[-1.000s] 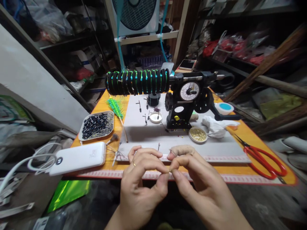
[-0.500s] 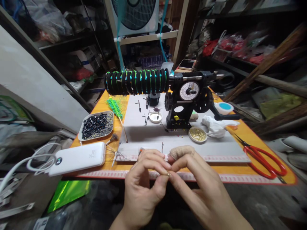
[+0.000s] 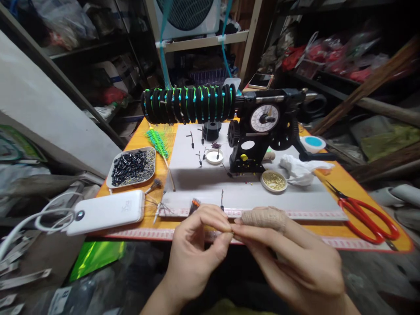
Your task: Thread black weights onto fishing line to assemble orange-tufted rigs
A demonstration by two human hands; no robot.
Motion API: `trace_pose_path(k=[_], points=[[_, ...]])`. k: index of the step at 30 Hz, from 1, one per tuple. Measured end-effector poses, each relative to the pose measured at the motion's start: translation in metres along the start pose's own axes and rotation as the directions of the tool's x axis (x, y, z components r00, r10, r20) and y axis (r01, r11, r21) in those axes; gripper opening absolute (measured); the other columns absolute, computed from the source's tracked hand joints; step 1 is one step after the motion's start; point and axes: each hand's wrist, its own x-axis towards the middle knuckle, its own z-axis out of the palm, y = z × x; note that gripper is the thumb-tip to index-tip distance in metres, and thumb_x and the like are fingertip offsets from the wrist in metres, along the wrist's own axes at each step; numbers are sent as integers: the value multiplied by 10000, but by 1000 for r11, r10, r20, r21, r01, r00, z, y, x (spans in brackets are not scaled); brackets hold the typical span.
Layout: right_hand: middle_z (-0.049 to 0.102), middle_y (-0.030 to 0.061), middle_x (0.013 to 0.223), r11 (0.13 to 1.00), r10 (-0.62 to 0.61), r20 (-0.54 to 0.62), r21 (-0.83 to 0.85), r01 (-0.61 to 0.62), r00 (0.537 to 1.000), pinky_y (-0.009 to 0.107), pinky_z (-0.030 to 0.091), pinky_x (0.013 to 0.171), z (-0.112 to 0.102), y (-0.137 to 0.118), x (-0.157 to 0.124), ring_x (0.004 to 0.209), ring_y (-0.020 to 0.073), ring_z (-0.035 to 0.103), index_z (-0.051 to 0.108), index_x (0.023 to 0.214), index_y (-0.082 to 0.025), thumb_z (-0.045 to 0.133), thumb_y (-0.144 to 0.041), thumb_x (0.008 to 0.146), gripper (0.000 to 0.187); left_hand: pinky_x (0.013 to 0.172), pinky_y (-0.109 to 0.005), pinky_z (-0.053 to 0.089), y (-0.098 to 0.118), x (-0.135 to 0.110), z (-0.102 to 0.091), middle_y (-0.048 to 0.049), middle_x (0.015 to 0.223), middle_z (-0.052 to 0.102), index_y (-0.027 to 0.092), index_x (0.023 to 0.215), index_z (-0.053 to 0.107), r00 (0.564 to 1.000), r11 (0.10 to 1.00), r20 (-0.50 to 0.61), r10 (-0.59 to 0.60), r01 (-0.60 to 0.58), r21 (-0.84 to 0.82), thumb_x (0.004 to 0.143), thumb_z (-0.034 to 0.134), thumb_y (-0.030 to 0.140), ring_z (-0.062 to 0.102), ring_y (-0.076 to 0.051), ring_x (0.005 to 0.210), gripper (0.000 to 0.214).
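My left hand is closed, thumb and index finger pinched together just past the table's front edge. Against those fingertips press the fingertips of my right hand, also pinched, its fingers stretched forward. Whatever lies in the pinch is too small and covered to make out. Tan wrapping covers one finger of the right hand. Beyond it a round dish holds tiny gold-coloured pieces. Just behind my left hand lies a bundle of dark pieces with orange ends. A thin dark piece lies on the white board.
A black hand-cranked winder carries black foam rings wrapped in green and blue line. At left are a tray of black cylindrical pieces and a white power bank. Red-handled scissors lie right, near white tissue.
My right hand has turned flatter, its fingers more extended and wrapped finger farther right. A tiny gold-coloured piece that showed between the fingertips is now hidden. The camera view has shifted slightly.
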Motion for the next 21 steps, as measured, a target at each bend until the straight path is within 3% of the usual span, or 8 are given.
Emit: trace_pose_path(k=[6, 12, 14, 17, 21], points=[[709, 34, 855, 967, 228, 56, 105, -233, 972, 176, 585, 605, 3, 5, -1, 767, 137, 706, 689, 943, -206, 621, -49, 879, 182, 825, -390, 508, -8, 2, -6, -55, 824, 678, 212, 877, 702, 996, 978, 5, 92, -91, 188, 849, 678, 39, 611, -213, 873, 177], [653, 2, 796, 928, 324, 140, 144, -343, 936, 158, 527, 547, 8, 9, -3, 652, 98, 631, 643, 860, -203, 578, -71, 883, 149, 783, -378, 513, -12, 8, -11, -52, 824, 689, 208, 948, 689, 979, 915, 86, 184, -203, 350, 836, 674, 18, 614, -210, 871, 220], [635, 7, 793, 932, 321, 141, 127, -339, 936, 181, 513, 546, 11, 13, -5, 650, 106, 612, 625, 861, -199, 568, -62, 874, 149, 787, -382, 506, -13, 10, -16, -45, 823, 713, 206, 964, 684, 961, 844, 148, 235, -278, 458, 829, 691, 19, 629, -210, 864, 231], [622, 24, 820, 945, 310, 99, 78, -318, 946, 220, 526, 581, 18, 18, -9, 705, 139, 637, 602, 880, -197, 571, -59, 857, 143, 934, -433, 458, -16, 12, -24, -27, 887, 779, 211, 1024, 681, 915, 669, 268, 300, -403, 625, 841, 692, 6, 683, -206, 902, 276], [618, 29, 823, 940, 334, 48, 51, -336, 941, 236, 523, 598, 25, 24, -11, 712, 146, 633, 592, 871, -195, 584, -68, 863, 128, 1101, -514, 372, -19, 13, -31, -78, 1112, 771, 209, 1138, 652, 903, 528, 303, 305, -426, 735, 876, 631, -18, 668, -242, 1134, 347]])
